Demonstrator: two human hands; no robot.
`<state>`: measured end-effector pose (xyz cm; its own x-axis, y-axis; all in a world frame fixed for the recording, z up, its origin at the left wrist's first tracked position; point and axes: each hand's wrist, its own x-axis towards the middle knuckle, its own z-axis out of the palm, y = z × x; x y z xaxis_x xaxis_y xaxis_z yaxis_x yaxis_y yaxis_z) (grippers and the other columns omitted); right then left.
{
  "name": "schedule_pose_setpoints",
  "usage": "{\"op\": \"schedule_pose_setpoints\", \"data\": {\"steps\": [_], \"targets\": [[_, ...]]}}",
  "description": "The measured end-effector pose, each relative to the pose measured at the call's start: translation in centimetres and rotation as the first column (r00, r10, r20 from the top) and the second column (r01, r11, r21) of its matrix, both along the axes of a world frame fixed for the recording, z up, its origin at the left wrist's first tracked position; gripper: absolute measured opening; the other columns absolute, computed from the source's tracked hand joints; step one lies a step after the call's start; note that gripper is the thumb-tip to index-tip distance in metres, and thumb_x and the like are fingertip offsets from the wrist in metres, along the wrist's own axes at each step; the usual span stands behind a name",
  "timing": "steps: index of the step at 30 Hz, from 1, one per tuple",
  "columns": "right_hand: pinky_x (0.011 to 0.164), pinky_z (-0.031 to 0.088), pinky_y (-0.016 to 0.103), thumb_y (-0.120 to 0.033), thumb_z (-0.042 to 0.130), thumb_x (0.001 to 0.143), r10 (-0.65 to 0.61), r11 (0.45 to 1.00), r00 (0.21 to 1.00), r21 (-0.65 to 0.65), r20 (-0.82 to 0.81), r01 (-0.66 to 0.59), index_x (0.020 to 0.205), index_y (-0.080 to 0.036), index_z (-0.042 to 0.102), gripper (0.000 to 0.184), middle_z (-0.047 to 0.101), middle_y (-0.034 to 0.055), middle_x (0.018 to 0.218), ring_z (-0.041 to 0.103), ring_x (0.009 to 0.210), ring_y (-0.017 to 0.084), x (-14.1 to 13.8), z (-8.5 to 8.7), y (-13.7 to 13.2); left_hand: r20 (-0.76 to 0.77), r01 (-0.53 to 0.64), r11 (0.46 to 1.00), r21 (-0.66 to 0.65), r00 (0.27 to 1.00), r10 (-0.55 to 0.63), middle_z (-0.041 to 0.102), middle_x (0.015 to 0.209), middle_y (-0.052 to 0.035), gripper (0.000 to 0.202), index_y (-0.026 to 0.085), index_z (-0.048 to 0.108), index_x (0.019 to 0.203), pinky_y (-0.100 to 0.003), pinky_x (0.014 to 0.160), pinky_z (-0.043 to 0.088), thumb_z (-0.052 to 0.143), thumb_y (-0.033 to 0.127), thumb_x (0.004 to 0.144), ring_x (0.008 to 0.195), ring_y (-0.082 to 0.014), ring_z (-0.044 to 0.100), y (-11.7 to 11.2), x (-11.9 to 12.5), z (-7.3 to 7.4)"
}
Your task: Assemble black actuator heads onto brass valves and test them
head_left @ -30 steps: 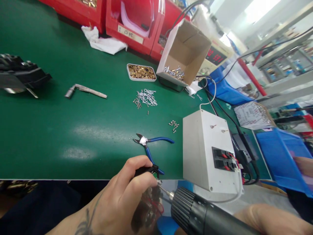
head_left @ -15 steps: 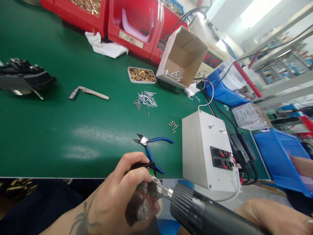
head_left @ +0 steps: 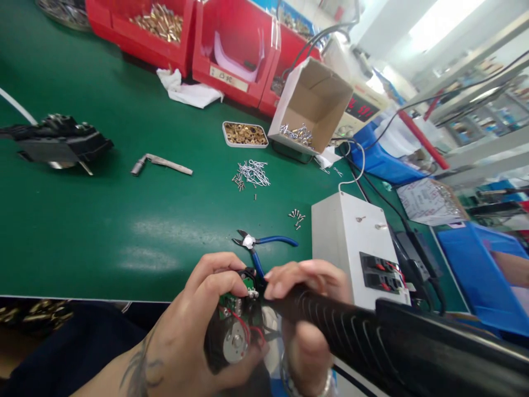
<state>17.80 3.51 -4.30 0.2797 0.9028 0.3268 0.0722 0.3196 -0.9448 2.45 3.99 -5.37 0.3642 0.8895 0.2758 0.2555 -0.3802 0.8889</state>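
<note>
My left hand (head_left: 198,325) is closed round a small black motor assembly with a green circuit board, red wires and a round silver motor (head_left: 237,342). It is held at the table's front edge, with the motor side toward me. My right hand (head_left: 308,309) is wrapped round the front of a black electric screwdriver (head_left: 372,336), whose body runs to the right edge. The right fingertips are beside the circuit board; the screwdriver's tip is hidden. Just beyond the hands lie blue-handled cutting pliers (head_left: 250,242), jaws apart. Small loose screws (head_left: 297,218) lie farther back.
A grey switch box (head_left: 351,242) stands at right. Farther back are metal clips (head_left: 254,172), a tray of brass nuts (head_left: 246,135), a cardboard box (head_left: 314,99) and red bins (head_left: 235,88). A socket tool (head_left: 161,162) and black assembly (head_left: 61,143) lie left. Another person's arm (head_left: 512,270) shows far right.
My right hand has moved left to the front of the screwdriver, beside the assembly. The screwdriver's bit, visible against the board before, is now hidden. My left hand still holds the assembly.
</note>
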Motion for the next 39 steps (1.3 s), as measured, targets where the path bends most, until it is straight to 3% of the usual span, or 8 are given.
{"op": "schedule_pose_setpoints", "data": {"steps": [4, 7, 10, 22, 25, 29, 34, 39], "targets": [[0.058, 0.048, 0.028, -0.020, 0.062, 0.092, -0.094, 0.989, 0.988, 0.099, -0.124, 0.107, 0.093, -0.024, 0.056, 0.007, 0.054, -0.0068, 0.066, 0.052, 0.054, 0.010, -0.7, -0.6, -0.2, 0.021, -0.022, 1.000, 0.011, 1.000, 0.022, 0.052, 0.121, -0.0086, 0.040, 0.024, 0.047, 0.112, -0.037, 0.094, 0.057, 0.066, 0.016, 0.077, 0.113, -0.0232, 0.059, 0.0, 0.2, -0.1], [0.049, 0.044, 0.027, -0.029, 0.061, 0.092, -0.091, 0.969, 0.970, 0.203, -0.226, 0.138, 0.088, -0.023, 0.054, 0.010, 0.050, -0.0086, 0.059, 0.045, 0.044, 0.008, -1.2, 2.1, 0.0, 0.038, -0.028, 1.000, 0.012, 0.999, 0.028, 0.052, 0.120, -0.0076, 0.041, 0.024, 0.047, 0.112, -0.036, 0.094, 0.056, 0.066, 0.016, 0.077, 0.112, -0.0221, 0.059, -0.1, 0.6, -0.1], [0.046, 0.044, 0.027, -0.038, 0.064, 0.092, -0.018, 0.984, 0.963, 0.165, -0.270, 0.065, 0.086, -0.024, 0.053, 0.019, 0.048, -0.0094, 0.055, 0.046, 0.042, 0.008, -1.5, 4.3, 0.0, 0.053, -0.023, 1.000, 0.006, 0.998, 0.023, 0.051, 0.120, -0.0071, 0.039, 0.024, 0.046, 0.112, -0.034, 0.095, 0.055, 0.064, 0.018, 0.079, 0.113, -0.0214, 0.058, 0.0, 0.8, -0.1], [0.047, 0.044, 0.028, -0.037, 0.063, 0.095, 0.015, 0.988, 0.958, 0.154, -0.287, 0.030, 0.090, -0.026, 0.055, 0.014, 0.050, -0.0095, 0.054, 0.048, 0.041, 0.009, -1.9, 4.5, 1.5, 0.048, -0.007, 0.996, 0.086, 0.999, 0.003, 0.050, 0.123, -0.0080, 0.038, 0.021, 0.046, 0.113, -0.023, 0.088, 0.058, 0.063, 0.016, 0.080, 0.116, -0.0184, 0.058, -0.1, 1.3, -0.4], [0.044, 0.043, 0.023, -0.038, 0.069, 0.092, 0.006, 0.994, 0.917, 0.106, -0.398, 0.039, 0.084, -0.024, 0.057, 0.021, 0.051, -0.0105, 0.053, 0.043, 0.037, 0.006, -1.8, 4.4, 2.2, 0.040, -0.018, 0.991, 0.130, 0.999, 0.013, 0.049, 0.122, -0.0072, 0.037, 0.020, 0.047, 0.113, -0.019, 0.094, 0.055, 0.063, 0.016, 0.079, 0.117, -0.0164, 0.057, 0.0, 1.4, -0.5], [0.041, 0.042, 0.019, -0.032, 0.070, 0.089, 0.125, 0.992, 0.855, 0.058, -0.503, -0.110, 0.078, -0.022, 0.056, 0.020, 0.049, -0.0108, 0.048, 0.041, 0.033, 0.005, -1.1, 4.8, 2.8, -0.004, 0.012, 0.988, 0.156, 1.000, -0.012, 0.049, 0.123, -0.0067, 0.037, 0.021, 0.046, 0.114, -0.017, 0.098, 0.052, 0.063, 0.016, 0.081, 0.119, -0.0150, 0.055, -0.2, 1.3, -0.4], [0.036, 0.036, 0.016, -0.027, 0.059, 0.085, 0.058, 0.998, 0.825, 0.013, -0.562, -0.062, 0.074, -0.021, 0.053, 0.014, 0.041, -0.0113, 0.044, 0.032, 0.030, 0.004, 0.0, 6.5, 4.0, -0.056, 0.050, 0.984, 0.173, 0.998, -0.041, 0.048, 0.123, -0.0071, 0.037, 0.021, 0.046, 0.115, -0.017, 0.094, 0.055, 0.063, 0.014, 0.082, 0.114, -0.0144, 0.059, -0.4, 1.4, -0.1], [0.038, 0.036, 0.018, -0.023, 0.056, 0.086, 0.050, 0.977, 0.821, -0.143, -0.569, -0.159, 0.071, -0.022, 0.047, 0.017, 0.047, -0.0090, 0.048, 0.037, 0.034, 0.006, -0.4, 6.3, 4.8, -0.035, 0.057, 0.986, 0.156, 0.998, -0.052, 0.048, 0.127, -0.0079, 0.033, 0.022, 0.046, 0.108, -0.018, 0.088, 0.057, 0.065, 0.015, 0.082, 0.115, -0.0165, 0.061, -0.5, 1.5, -0.2]]}}
